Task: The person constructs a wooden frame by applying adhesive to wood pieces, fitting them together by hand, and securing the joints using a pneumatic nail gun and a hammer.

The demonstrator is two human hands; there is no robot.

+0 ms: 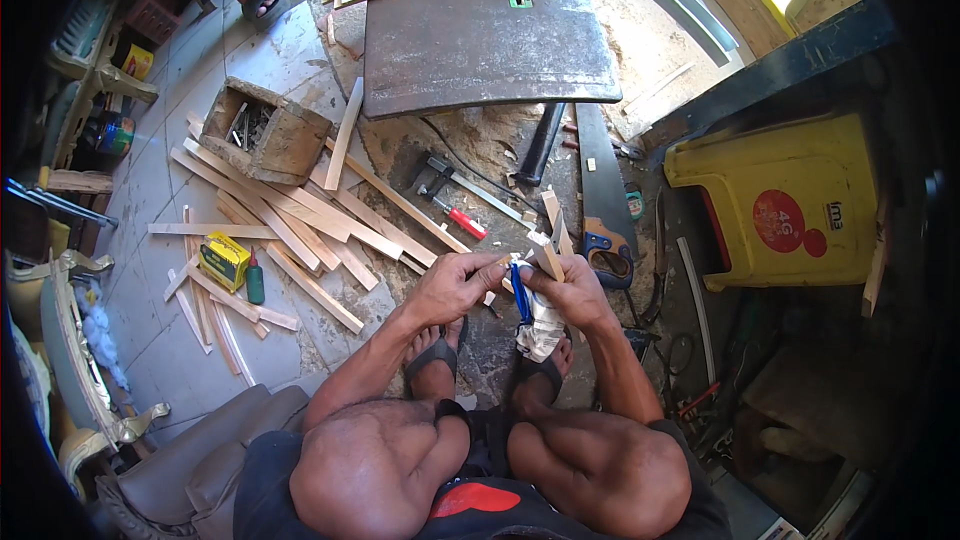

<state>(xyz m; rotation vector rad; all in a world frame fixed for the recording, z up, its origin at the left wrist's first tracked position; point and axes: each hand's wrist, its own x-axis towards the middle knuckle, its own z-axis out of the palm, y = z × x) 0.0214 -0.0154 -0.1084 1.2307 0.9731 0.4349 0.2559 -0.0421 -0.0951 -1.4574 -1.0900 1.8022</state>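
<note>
Between my knees, my right hand (577, 292) is closed round a crumpled white and blue packet (541, 334). A short pale wood piece (547, 258) sticks up from the same grip. My left hand (452, 290) meets it at the packet's upper end, with thumb and fingers pinched together. Something small and pale shows at those fingertips, too small to name. Just beyond my hands lie a bar clamp (480, 190) with a red handle (466, 223) and a handsaw (603, 180) with a blue and wooden handle.
Wood strips (300, 212) lie scattered at left, beside a wooden box (285, 145) of metal bits, a yellow box (224, 260) and a green bottle (255, 282). A saw table (480, 60) stands ahead. A yellow plastic stool (790, 180) lies at right. Another person's foot (262, 2) shows far left.
</note>
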